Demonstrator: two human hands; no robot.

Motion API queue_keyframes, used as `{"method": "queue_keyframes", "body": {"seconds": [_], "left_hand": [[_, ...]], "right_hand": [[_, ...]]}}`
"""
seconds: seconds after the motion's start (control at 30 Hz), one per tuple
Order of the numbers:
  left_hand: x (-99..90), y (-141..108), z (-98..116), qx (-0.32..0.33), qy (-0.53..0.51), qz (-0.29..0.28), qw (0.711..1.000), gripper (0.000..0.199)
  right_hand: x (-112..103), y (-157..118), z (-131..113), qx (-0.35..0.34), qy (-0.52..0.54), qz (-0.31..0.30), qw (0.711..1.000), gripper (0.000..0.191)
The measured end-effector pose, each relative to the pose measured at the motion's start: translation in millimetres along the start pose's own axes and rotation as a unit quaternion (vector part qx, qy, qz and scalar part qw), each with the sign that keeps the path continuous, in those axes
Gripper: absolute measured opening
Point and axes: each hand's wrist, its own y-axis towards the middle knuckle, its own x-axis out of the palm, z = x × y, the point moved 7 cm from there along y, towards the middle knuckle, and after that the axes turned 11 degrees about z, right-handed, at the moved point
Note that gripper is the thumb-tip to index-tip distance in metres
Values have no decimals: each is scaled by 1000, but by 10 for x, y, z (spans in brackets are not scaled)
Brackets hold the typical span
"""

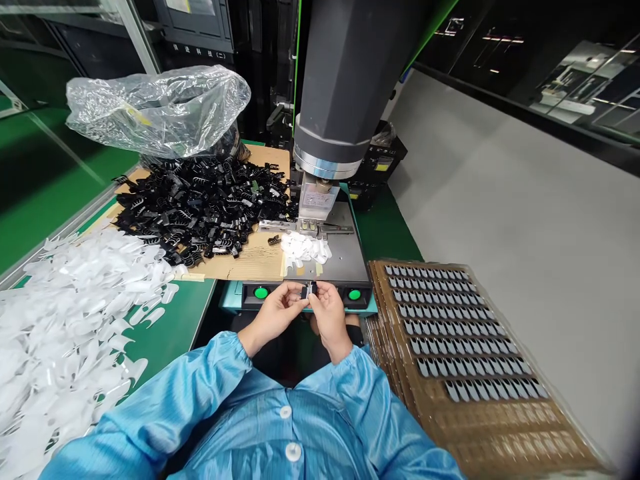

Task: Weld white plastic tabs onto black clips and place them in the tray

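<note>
Both my hands meet in front of the machine's front edge, between its two green buttons. My left hand (279, 312) pinches a small black plastic part (305, 292) from the left. From the other side, the fingers and thumb of my right hand (330, 319) close on the same part, where a pale strip shows. My fingertips hide much of it. Just beyond my hands, a small heap of white plastic pieces (305, 248) lies on the machine's metal plate (345, 257), below the press head (319, 200).
A large pile of black plastic parts (200, 207) covers cardboard at left, with a clear plastic bag (160, 110) behind it. White curved pieces (75, 320) spread over the green table. At right stand stacked brown trays (430, 407) bearing rows of grey-black parts. Green buttons (261, 293) flank my hands.
</note>
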Motion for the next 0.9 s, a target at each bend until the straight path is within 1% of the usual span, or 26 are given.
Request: {"method": "queue_keyframes", "body": {"seconds": [0.13,0.27,0.33,0.43,0.57,0.67,0.73,0.9], "left_hand": [[27,2,22,-23,-25,-20,999,42],[19,-2,45,-66,-65,-20,996,41],[28,-12,38,-102,-99,-30,989,41],[35,-25,9,-154,-148,-36,976,42],[39,-34,-39,-197,-188,-35,962,40],[63,-48,-37,-212,-218,-53,951,37],[74,-58,-19,-216,-236,-62,946,39],[89,-76,12,-222,-253,-71,939,43]], "right_hand": [[-43,-29,70,31,2,-10,999,37],[-116,-41,37,36,-1,-4,999,42],[-135,-38,0,42,7,-1,999,40],[-128,-37,-62,61,48,-3,997,32],[-99,-55,-153,72,84,-12,994,27],[-69,-85,-186,87,90,-30,992,30],[-46,-105,-194,102,108,-45,988,31],[-20,-124,-193,117,149,-64,980,27]]}}
